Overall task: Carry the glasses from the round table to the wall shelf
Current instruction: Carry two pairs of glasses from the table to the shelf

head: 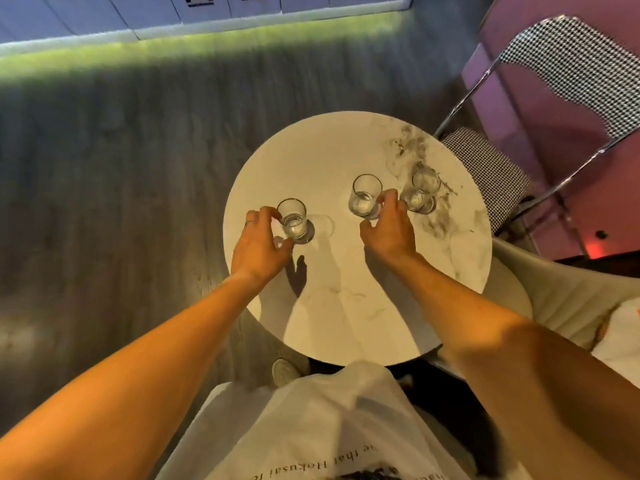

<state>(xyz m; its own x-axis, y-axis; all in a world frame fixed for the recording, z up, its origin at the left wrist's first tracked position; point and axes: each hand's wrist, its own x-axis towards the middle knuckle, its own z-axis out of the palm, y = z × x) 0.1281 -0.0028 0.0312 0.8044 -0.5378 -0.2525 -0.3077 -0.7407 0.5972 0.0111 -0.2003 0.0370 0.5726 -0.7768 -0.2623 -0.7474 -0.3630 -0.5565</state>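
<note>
Three clear glasses stand on the round marble table. My left hand curls around the left glass, fingers and thumb touching its sides while it rests on the tabletop. My right hand closes on the lower part of the middle glass, which also sits on the table. The right glass stands untouched just beyond my right hand, over the dark marble veining. No wall shelf is in view.
A chrome chair with checked fabric stands at the table's far right. A pale curved seat is close on the right. Wooden floor stretches to the left and beyond, up to a lit cabinet base.
</note>
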